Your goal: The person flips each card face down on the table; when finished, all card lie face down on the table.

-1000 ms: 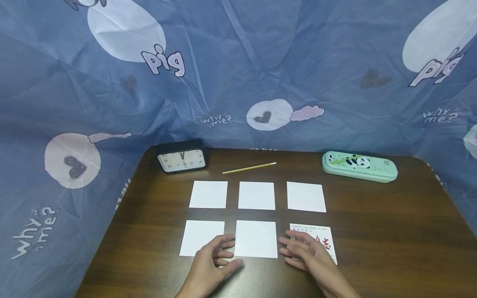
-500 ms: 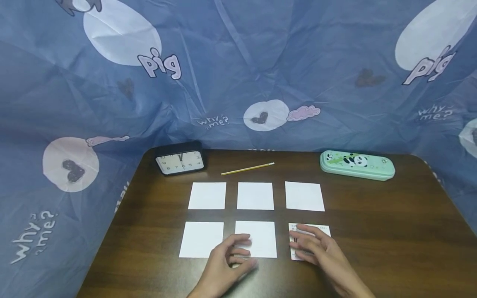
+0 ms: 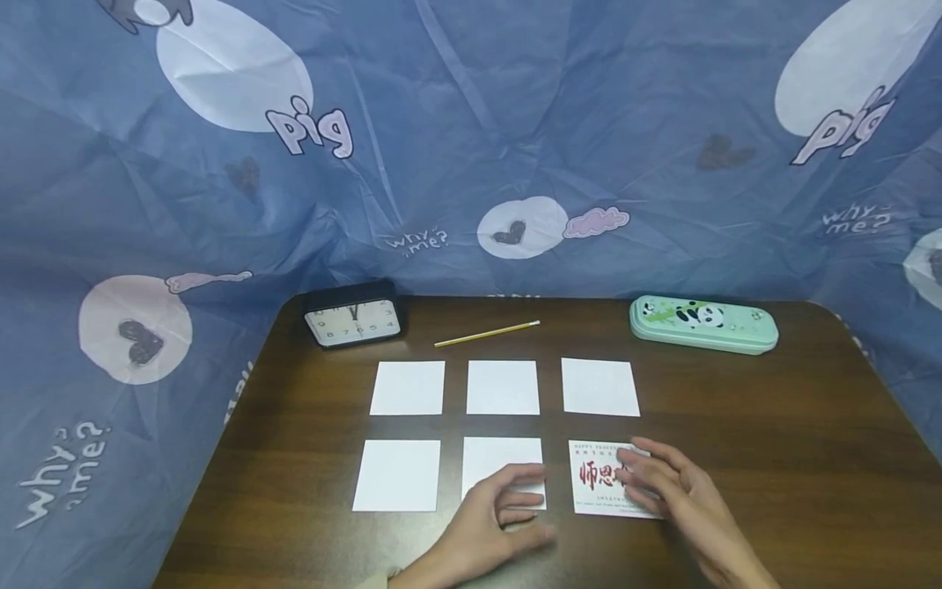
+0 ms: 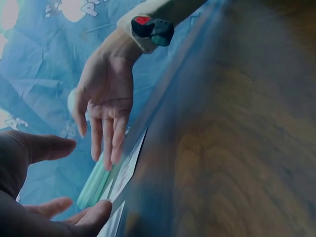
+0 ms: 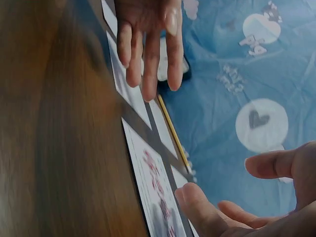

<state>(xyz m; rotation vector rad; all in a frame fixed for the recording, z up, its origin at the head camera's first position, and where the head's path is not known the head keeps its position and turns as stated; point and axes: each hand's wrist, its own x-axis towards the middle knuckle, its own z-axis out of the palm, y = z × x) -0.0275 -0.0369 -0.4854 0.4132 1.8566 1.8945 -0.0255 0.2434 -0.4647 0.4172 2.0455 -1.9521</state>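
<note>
On the dark wooden table lie six-square rows of cards, several of them plain white. The printed card (image 3: 598,478) with red characters lies face up at the front right. My right hand (image 3: 684,495) hovers over its right part with fingers spread and holds nothing. In front of the middle white card (image 3: 491,458) is my left hand (image 3: 493,519), fingers loosely bent, nothing in its grasp; it covers that card's lower right. The front left white card (image 3: 397,476) lies uncovered. Behind sit the back left (image 3: 408,388), back middle (image 3: 503,388) and back right (image 3: 599,388) white cards.
A black clock (image 3: 352,319) stands at the back left of the table (image 3: 780,442). A yellow pencil (image 3: 486,334) lies behind the cards. The green panda pencil case (image 3: 702,325) rests at the back right. Blue printed cloth (image 3: 412,164) hangs behind the table.
Both hands have moved to the right. The left hand has passed from the front left card to the middle one, and more of the printed card's left side now shows.
</note>
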